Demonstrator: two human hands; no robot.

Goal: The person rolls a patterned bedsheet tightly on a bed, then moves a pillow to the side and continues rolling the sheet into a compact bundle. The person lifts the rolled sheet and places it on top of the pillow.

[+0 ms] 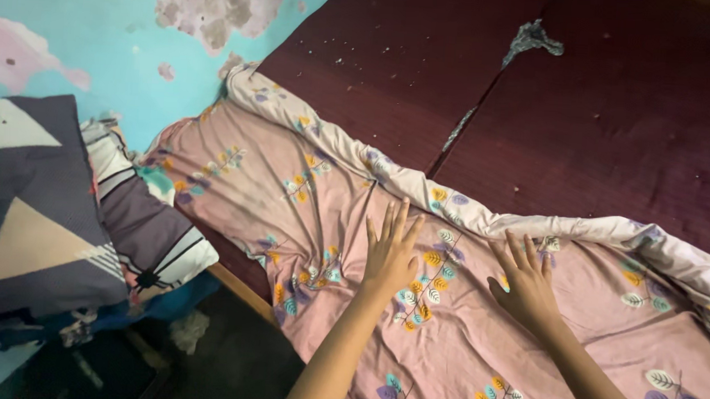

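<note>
Both hands lie flat, fingers spread, gripping nothing; the left hand (390, 255) and right hand (524, 280) press side by side on the pink leaf-patterned sheet (306, 196); the sheet spreads beneath the palms over a maroon mattress (623, 117); pillows (34, 213) sit well left of the left hand.

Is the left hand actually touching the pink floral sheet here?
Touching. The head view shows the left hand pressed flat, fingers spread, on the pink floral sheet, with no gap beneath the palm. The right hand lies flat on it too.
</note>
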